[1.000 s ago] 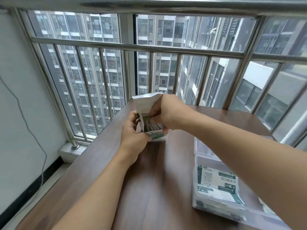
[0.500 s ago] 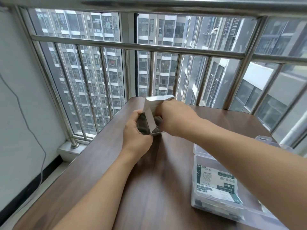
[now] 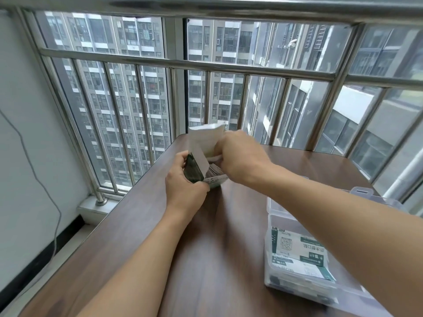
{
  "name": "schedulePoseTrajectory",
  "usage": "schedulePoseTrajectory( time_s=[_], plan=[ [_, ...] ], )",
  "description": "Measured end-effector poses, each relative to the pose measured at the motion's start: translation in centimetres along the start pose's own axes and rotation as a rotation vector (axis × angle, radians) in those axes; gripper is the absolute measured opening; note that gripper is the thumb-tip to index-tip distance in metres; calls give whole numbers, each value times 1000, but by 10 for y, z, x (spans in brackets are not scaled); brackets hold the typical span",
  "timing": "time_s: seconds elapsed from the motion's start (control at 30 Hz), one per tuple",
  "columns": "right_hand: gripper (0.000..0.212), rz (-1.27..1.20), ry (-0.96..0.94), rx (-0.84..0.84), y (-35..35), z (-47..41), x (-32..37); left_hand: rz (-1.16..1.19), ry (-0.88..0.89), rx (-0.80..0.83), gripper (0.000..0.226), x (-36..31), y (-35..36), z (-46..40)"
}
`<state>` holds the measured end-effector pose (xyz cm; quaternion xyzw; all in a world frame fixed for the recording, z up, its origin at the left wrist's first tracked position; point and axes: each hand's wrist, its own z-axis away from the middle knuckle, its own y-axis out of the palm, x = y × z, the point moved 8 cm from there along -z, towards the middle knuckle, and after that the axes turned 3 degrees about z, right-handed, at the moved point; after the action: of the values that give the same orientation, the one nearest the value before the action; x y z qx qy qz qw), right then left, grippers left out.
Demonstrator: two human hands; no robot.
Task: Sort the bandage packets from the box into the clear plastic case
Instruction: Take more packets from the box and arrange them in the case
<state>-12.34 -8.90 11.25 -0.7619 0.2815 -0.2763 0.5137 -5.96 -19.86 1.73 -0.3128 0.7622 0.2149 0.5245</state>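
A small green-and-white bandage box (image 3: 196, 168) stands on the dark wooden table (image 3: 217, 259) near its far edge, its white lid flap raised. My left hand (image 3: 185, 186) grips the box from the left side. My right hand (image 3: 240, 156) reaches into the open top, its fingers curled around the packets (image 3: 214, 171) inside and partly hidden by the flap. At the right, the clear plastic case (image 3: 297, 291) lies open and holds white-and-green bandage packets (image 3: 299, 252); my right forearm crosses over its far part.
Steel window bars (image 3: 206, 65) rise right behind the table's far edge, with tower blocks beyond. A white wall with a hanging grey cable (image 3: 34, 168) is at the left. Bare tabletop lies between my forearms.
The box has turned and tilted in my left hand, so its dark side now faces me. My right hand stays at the open top, shifted slightly right.
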Motion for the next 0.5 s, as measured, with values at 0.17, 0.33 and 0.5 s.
schedulePoseTrajectory(
  time_s=[0.17, 0.33, 0.5],
  plan=[
    [13, -300, 58, -34, -16, -4, -20, 24, -56, 4, 68, 4, 1, -2],
    [7, -420, 91, -99, -19, -3, -33, -57, -37, 2, 67, 5, 5, 2],
    [9, -379, 41, -196, -31, 2, -30, -92, -46, 3, 69, 7, 7, 2]
  ],
)
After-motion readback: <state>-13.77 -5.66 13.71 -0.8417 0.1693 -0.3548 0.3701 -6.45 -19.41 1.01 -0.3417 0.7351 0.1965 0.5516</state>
